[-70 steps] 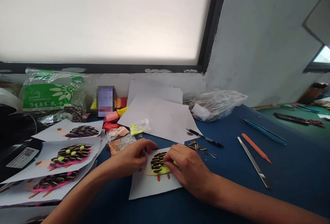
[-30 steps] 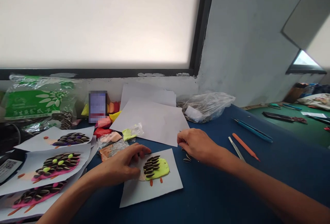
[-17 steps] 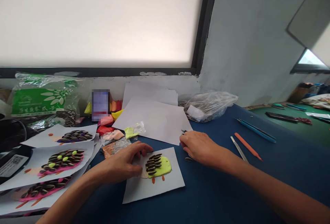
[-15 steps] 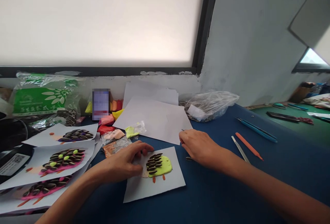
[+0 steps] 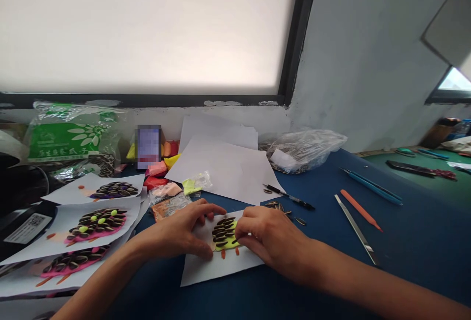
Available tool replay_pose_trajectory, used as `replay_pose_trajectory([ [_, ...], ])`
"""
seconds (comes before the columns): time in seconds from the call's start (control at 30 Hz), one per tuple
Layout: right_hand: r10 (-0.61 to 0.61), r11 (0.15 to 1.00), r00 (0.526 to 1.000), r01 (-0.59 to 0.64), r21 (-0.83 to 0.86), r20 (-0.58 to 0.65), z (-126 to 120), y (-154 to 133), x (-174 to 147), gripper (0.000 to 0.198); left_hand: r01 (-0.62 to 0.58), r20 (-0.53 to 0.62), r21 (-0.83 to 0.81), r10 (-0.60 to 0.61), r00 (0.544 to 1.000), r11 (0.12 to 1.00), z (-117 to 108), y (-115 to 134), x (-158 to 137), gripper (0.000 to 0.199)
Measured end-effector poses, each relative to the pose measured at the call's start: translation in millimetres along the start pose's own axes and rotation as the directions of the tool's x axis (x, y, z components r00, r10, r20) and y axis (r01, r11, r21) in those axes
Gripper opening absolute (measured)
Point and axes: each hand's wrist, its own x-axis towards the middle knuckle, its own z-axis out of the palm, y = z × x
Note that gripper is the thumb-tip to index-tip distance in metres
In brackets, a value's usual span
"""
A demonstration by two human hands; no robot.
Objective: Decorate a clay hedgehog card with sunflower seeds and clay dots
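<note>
Seed-studded clay body (image 5: 225, 234) lies mid-sheet on the paper (image 5: 208, 273), long axis left-right, its right end beneath the nearer right hand (image 5: 270, 236), which pinches one dark seed (image 5: 235, 242); left hand (image 5: 182, 230), loosely spread, rests at the left edge.

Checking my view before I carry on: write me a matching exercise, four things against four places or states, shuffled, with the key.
1. Left bare hand
2. Right bare hand
3. Slim black pen
4. Orange pointed plastic tool

A. Beside a long silver metal tool
B. Pinched at the yellow-green clay shape
C. Partly over the large white paper sheet
D. Spread open at the small white paper card's left side

Pairs: 1-D; 2-B; 3-C; 4-A
</note>
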Motion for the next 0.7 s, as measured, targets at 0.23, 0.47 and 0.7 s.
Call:
replay_pose_trajectory([
  [0.23, -0.035, 0.999, 0.998, 0.036, 0.019, -0.047, 10, 3, 0, 0.015, -0.002, -0.009, -0.004, 0.002, 1.000, 1.000, 0, 2, -1, 0.068],
  [0.47, -0.087, 0.996, 0.993, 0.085, -0.034, -0.083, 16, 2, -1, 0.014, -0.014, -0.011, -0.014, 0.014, 1.000, 1.000, 0, 0, 0, 0.068],
  [0.7, -0.102, 0.990, 0.992, 0.093, -0.108, -0.077, 19, 3, 1, 0.012, -0.012, -0.020, -0.013, 0.012, 1.000, 1.000, 1, -1, 1, 0.069],
])
